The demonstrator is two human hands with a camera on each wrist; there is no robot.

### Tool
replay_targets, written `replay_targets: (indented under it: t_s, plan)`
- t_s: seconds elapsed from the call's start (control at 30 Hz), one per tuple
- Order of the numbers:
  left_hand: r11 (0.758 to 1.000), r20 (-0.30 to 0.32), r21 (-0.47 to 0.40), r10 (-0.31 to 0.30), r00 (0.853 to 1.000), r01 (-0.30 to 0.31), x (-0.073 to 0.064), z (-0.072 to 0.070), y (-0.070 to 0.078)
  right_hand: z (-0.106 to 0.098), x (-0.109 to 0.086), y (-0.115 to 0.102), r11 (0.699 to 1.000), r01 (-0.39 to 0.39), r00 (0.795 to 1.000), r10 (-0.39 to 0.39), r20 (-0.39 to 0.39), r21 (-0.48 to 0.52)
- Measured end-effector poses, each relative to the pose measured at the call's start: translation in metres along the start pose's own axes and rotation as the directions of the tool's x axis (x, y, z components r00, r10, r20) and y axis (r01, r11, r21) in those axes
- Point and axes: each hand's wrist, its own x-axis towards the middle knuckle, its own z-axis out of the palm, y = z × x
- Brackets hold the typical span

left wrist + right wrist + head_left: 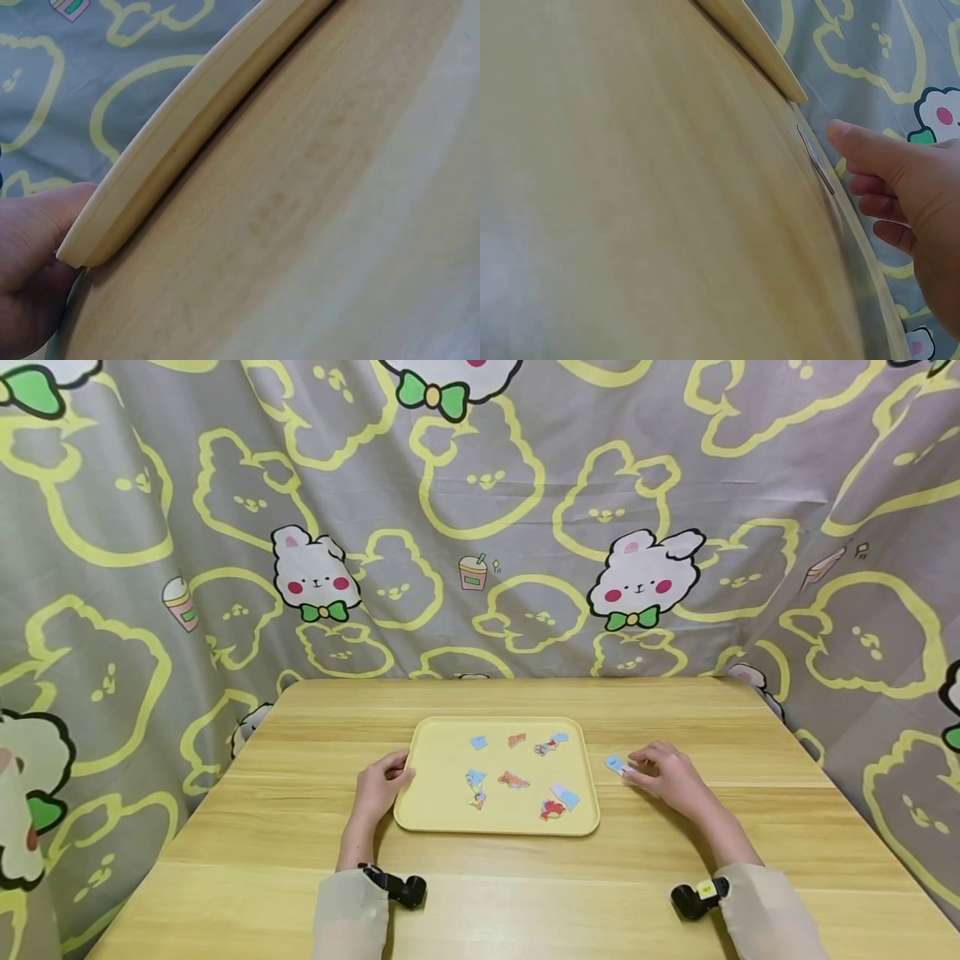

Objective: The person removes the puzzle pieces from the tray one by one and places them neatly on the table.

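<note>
- Blue piece (615, 764) lies on the table (525, 893), right of the frame's middle
- Right hand (667, 777) beside it: bent fingers apart; can't tell if touching
- Left hand (378, 789) pinches the tray (438, 810)
- Yellow sticker (707, 890), lower right: too small to read

Tray (435, 777) on table (525, 897), curtain (480, 635) behind. On the tray, pieces (513, 780) lie in 2 rough rows, rear and front, each with left, middle and right placements. The left hand (379, 785) is at the tray's left rim. To the tray's right, 1 loose piece (617, 763) lies on the table, the right hand (665, 772) farther right.
</note>
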Motion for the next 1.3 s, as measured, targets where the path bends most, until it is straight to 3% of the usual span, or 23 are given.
replay_targets:
  t_s: [1.3]
  plan:
    - [1.000, 0.000, -0.009, 0.003, 1.000, -0.003, -0.001, 0.000, 0.000, 0.021, 0.007, -0.036, 0.979, 0.167, 0.985, -0.170, 0.019, 0.120]
